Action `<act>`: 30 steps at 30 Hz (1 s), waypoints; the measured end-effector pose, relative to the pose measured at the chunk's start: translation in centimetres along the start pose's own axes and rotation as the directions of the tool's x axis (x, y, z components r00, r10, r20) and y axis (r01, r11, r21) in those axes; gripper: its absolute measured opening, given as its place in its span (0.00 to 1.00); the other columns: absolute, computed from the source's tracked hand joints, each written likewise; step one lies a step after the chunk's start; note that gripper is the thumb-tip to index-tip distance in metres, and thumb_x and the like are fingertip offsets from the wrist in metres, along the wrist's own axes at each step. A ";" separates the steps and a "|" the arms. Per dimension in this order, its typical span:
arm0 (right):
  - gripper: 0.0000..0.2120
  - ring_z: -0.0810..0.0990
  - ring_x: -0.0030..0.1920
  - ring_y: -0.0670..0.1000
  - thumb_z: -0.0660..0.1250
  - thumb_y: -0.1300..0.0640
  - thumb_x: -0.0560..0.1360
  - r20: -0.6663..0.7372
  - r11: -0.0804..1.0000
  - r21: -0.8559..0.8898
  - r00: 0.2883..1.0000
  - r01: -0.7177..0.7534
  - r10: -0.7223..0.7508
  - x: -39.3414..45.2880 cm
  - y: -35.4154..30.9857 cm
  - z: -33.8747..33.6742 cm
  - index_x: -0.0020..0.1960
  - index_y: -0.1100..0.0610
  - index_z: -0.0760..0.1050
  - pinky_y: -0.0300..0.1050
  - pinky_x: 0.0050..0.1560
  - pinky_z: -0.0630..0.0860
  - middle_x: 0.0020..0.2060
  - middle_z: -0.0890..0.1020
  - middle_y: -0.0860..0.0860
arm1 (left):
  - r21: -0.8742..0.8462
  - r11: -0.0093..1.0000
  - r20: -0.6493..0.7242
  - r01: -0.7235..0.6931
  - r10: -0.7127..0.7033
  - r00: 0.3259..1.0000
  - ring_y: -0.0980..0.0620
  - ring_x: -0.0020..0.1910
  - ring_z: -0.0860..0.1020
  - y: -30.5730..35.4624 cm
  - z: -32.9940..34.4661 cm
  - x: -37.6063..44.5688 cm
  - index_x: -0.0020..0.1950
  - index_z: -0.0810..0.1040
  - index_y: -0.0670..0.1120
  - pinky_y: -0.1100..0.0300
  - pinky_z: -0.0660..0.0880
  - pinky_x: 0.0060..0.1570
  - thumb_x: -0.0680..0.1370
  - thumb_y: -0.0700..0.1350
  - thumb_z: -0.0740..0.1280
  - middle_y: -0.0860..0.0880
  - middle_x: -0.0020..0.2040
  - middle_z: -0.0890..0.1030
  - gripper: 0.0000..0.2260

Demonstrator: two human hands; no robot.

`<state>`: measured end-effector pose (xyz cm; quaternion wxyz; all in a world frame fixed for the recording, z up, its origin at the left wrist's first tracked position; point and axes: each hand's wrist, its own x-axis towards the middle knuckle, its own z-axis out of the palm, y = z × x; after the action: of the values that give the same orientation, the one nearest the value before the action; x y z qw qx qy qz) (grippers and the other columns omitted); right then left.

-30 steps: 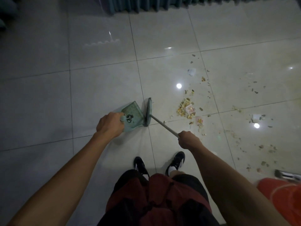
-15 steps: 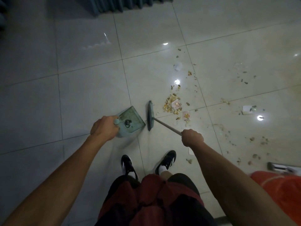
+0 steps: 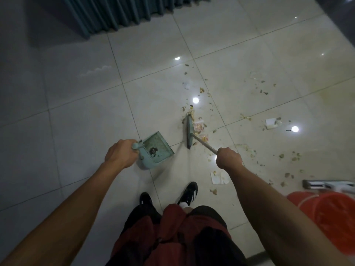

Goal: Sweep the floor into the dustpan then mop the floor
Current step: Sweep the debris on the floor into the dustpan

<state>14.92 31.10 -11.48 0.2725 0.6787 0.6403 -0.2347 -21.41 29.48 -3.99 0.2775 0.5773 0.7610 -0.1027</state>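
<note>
My left hand [image 3: 121,156] grips the handle of a pale green dustpan [image 3: 156,149], which rests on the tiled floor with a little dark debris inside and its mouth facing right. My right hand [image 3: 228,158] holds the thin handle of a green broom [image 3: 189,132]. The broom head stands on edge, a gap to the right of the dustpan, touching a small pile of yellowish crumbs and wrapper scraps [image 3: 199,128]. More crumbs and paper bits [image 3: 271,123] lie scattered to the right.
A red bucket [image 3: 330,217] stands at the lower right, with a flat mop head [image 3: 326,184] just behind it. Dark teal curtains [image 3: 119,12] hang at the top. A torn paper scrap [image 3: 219,177] lies near my shoes [image 3: 189,193].
The broom head has moved right, away from the dustpan's mouth and over to the crumb pile. The dustpan stays in my left hand; the view has shifted.
</note>
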 end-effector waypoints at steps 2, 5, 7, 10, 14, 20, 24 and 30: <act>0.12 0.77 0.41 0.53 0.59 0.59 0.78 -0.002 1.000 0.018 1.000 -0.010 0.010 0.2 0.1 -0.5 0.60 0.55 0.75 0.46 0.40 0.73 0.42 0.74 0.50 | 0.002 1.000 -0.006 -0.006 0.006 1.000 0.42 0.41 0.80 0.4 -0.5 0.5 0.40 0.76 0.53 0.57 0.75 0.39 0.73 0.44 0.66 0.47 0.42 0.81 0.04; 0.12 0.77 0.42 0.54 0.59 0.60 0.77 -0.005 0.999 0.050 1.000 -0.018 0.018 0.7 -0.5 -1.2 0.59 0.55 0.75 0.46 0.40 0.73 0.43 0.75 0.51 | 0.003 1.000 -0.027 -0.016 0.016 1.000 0.42 0.40 0.80 0.4 -1.5 1.4 0.42 0.78 0.52 0.57 0.76 0.39 0.74 0.45 0.66 0.47 0.43 0.81 0.03; 0.12 0.77 0.41 0.54 0.60 0.59 0.77 -0.008 0.998 0.065 1.000 -0.006 0.007 1.2 -1.5 -1.7 0.59 0.55 0.75 0.47 0.40 0.73 0.43 0.76 0.51 | -0.016 1.000 -0.044 -0.021 0.020 0.999 0.42 0.40 0.80 0.0 -2.2 2.1 0.41 0.77 0.53 0.57 0.75 0.38 0.75 0.45 0.66 0.46 0.43 0.82 0.04; 0.12 0.77 0.41 0.53 0.61 0.58 0.78 -0.009 0.996 0.085 1.000 -0.001 0.002 2.2 -4.1 -3.0 0.60 0.56 0.75 0.47 0.39 0.74 0.43 0.76 0.51 | -0.052 0.998 -0.059 -0.028 0.025 0.998 0.42 0.42 0.80 -1.0 -3.5 3.5 0.41 0.76 0.54 0.57 0.74 0.38 0.75 0.46 0.66 0.46 0.44 0.81 0.04; 0.12 0.79 0.42 0.54 0.61 0.59 0.76 0.009 0.990 0.143 1.000 -0.019 0.018 4.6 -8.3 -5.4 0.59 0.56 0.75 0.49 0.44 0.79 0.44 0.77 0.51 | -0.098 0.995 -0.075 -0.025 0.018 0.997 0.42 0.42 0.80 -3.0 -6.0 6.4 0.42 0.77 0.53 0.58 0.72 0.38 0.75 0.45 0.66 0.45 0.45 0.81 0.04; 0.09 0.82 0.43 0.55 0.63 0.58 0.77 0.047 0.964 0.253 0.997 -0.078 0.068 8.5 -15.5 -9.9 0.56 0.57 0.76 0.53 0.47 0.83 0.44 0.80 0.53 | -0.193 0.981 -0.089 0.017 -0.035 0.995 0.43 0.42 0.81 -8.0 -11.0 11.7 0.42 0.78 0.50 0.56 0.78 0.41 0.75 0.46 0.66 0.47 0.44 0.82 0.03; 0.09 0.82 0.43 0.55 0.63 0.56 0.77 0.057 0.930 0.351 0.994 -0.105 0.090 11.0 -20.4 -13.0 0.55 0.57 0.76 0.54 0.47 0.84 0.45 0.80 0.54 | -0.208 0.978 -0.106 0.020 -0.043 0.993 0.44 0.39 0.80 -10.7 -14.5 15.1 0.41 0.77 0.49 0.57 0.76 0.38 0.75 0.46 0.66 0.47 0.42 0.81 0.04; 0.11 0.83 0.35 0.55 0.60 0.57 0.77 0.061 0.889 0.430 0.988 -0.155 0.142 14.5 -25.2 -16.9 0.54 0.59 0.77 0.54 0.38 0.85 0.46 0.80 0.57 | -0.204 0.979 -0.104 0.009 -0.031 0.994 0.44 0.39 0.79 -12.0 -19.2 20.0 0.44 0.79 0.49 0.60 0.72 0.36 0.74 0.43 0.66 0.50 0.39 0.78 0.03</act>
<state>-9.68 53.97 -10.43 0.1407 0.7660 0.5145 -0.3589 -42.05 51.31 -0.87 0.2928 0.5430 0.7870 0.0038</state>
